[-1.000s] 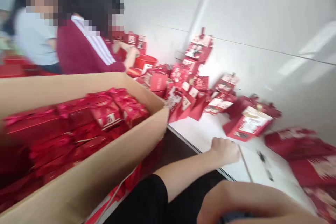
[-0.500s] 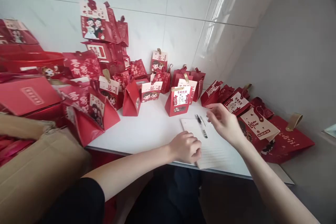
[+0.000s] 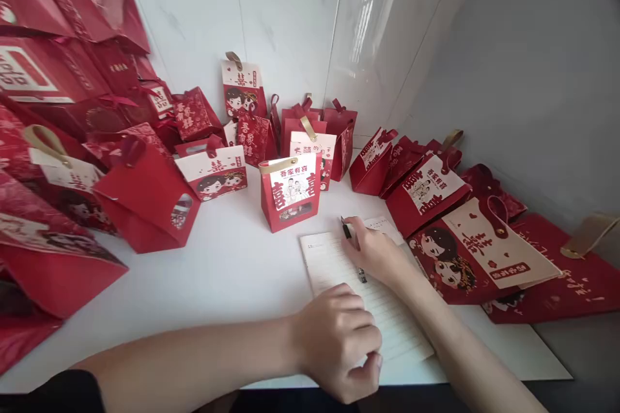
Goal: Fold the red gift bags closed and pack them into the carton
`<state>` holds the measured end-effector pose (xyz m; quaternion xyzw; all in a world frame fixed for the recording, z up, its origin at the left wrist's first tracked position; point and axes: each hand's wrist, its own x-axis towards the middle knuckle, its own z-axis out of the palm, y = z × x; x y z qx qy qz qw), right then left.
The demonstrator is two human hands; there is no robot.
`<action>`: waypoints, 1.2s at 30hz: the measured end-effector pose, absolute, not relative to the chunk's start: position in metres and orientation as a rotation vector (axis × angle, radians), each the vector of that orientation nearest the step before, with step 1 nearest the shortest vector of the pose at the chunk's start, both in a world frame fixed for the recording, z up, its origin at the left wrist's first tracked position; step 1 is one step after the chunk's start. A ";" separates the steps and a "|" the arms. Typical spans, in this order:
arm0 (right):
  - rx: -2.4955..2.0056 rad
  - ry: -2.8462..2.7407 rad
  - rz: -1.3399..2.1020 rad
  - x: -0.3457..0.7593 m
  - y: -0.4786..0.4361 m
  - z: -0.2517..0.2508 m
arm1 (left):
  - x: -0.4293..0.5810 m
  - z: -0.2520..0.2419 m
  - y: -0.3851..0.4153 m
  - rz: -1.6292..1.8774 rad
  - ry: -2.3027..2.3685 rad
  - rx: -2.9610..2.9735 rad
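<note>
A lined notebook (image 3: 334, 258) lies open on the white table, with a little handwriting at the top of its left page. Across the notebook rests a clear pen (image 3: 361, 275) with a black end. My right hand (image 3: 375, 251) reaches over from the right, its fingers closed around the middle of the pen. Curled into a loose fist, my left hand (image 3: 339, 339) sits at the notebook's near left edge, with nothing visible in it. Just beyond the notebook stands a red and white gift box (image 3: 293, 197) with a gold strap.
Red gift boxes (image 3: 145, 200) crowd the left side, some stacked high against the tiled wall (image 3: 285, 6). Another row of gift bags (image 3: 477, 245) leans along the right by the grey wall (image 3: 542, 77). The white table (image 3: 217, 277) ends near my body.
My right hand has come down from beside the notebook onto the pen and closed on it. The view has moved closer and turned right; my left hand stays curled.
</note>
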<state>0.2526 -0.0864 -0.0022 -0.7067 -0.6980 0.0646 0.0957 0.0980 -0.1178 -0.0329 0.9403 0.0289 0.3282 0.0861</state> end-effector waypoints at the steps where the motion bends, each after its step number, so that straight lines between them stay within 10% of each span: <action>1: -2.055 -2.069 0.232 0.253 -0.087 -0.002 | 0.097 -0.033 -0.119 0.971 0.090 2.802; 11: -1.134 -0.863 1.228 0.251 -0.072 0.001 | 0.089 -0.035 -0.120 1.015 0.222 2.777; 36: -1.402 -1.096 0.858 0.229 -0.073 -0.020 | 0.088 -0.035 -0.121 0.634 0.443 2.915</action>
